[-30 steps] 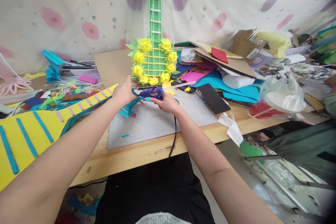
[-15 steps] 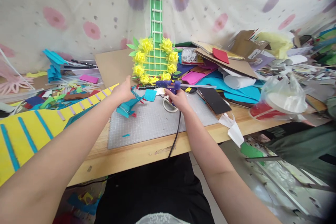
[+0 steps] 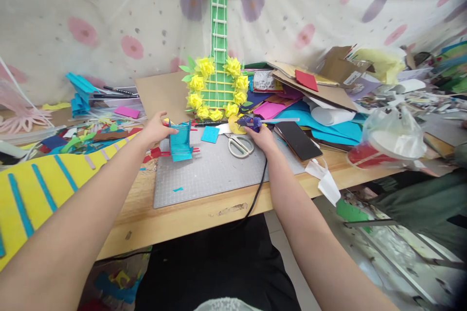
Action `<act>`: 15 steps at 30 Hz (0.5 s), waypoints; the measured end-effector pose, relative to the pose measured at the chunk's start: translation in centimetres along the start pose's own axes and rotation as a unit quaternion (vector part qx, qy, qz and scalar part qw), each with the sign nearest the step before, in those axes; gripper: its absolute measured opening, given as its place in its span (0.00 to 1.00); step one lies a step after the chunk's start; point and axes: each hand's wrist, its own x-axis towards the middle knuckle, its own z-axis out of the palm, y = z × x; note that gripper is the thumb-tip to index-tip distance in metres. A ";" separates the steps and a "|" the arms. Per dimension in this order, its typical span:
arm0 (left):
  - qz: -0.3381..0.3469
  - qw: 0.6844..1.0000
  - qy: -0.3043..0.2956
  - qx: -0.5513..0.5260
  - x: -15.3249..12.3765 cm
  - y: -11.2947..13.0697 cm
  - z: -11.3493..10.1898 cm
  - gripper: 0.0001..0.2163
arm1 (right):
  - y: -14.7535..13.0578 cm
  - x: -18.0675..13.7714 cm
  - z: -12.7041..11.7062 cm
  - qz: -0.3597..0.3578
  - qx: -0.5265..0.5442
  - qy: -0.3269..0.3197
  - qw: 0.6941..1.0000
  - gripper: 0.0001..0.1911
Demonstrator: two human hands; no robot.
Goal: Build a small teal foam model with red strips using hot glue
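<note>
While the head camera is looking down at the workbench (image 3: 204, 216), the person's left hand (image 3: 155, 132) is grasping a blue piece (image 3: 181, 143) by its upper left side, the thumb lying over its edge. Red pegs (image 3: 196, 149) are sticking out from both sides of this piece, which is sitting over the upper left part of a gray cutting mat (image 3: 207, 180). The right hand (image 3: 260, 138) is gripping a purple glue gun (image 3: 250, 122) near the back of the mat, its nozzle pointing left, and a pale glue stick (image 3: 282, 120) is jutting out to the right. A black cord (image 3: 257, 197) is running down over the bench's front edge. Between the hands, scissors (image 3: 239, 146) and a blue paper square (image 3: 210, 134) are lying on the mat. Under the left forearm, a yellow guitar shape (image 3: 40, 175) with blue strips is stretching away; the hand is hiding its far end. Behind, a green guitar (image 3: 221, 53) ringed with yellow flowers (image 3: 197, 82) is standing upright, and a phone (image 3: 298, 140) is resting right of the glue gun.
</note>
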 end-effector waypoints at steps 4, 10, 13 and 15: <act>-0.082 0.996 -0.026 -0.017 -1.4 -0.8 0.7 0.39 | -0.6 -0.6 -0.5 0.001 -0.064 0.021 0.998 0.29; -0.095 0.994 -0.036 -0.050 -2.1 -2.2 1.1 0.42 | -2.1 -2.4 -3.2 0.033 -0.200 0.017 0.979 0.25; -0.081 0.986 -0.062 -0.135 -2.0 -2.4 0.9 0.36 | -3.9 -3.4 -3.2 -0.017 -0.172 -0.106 0.979 0.18; -0.054 0.972 -0.074 -0.217 -2.1 -2.6 0.7 0.25 | -5.3 -3.9 -2.2 -0.085 -0.099 -0.155 0.979 0.17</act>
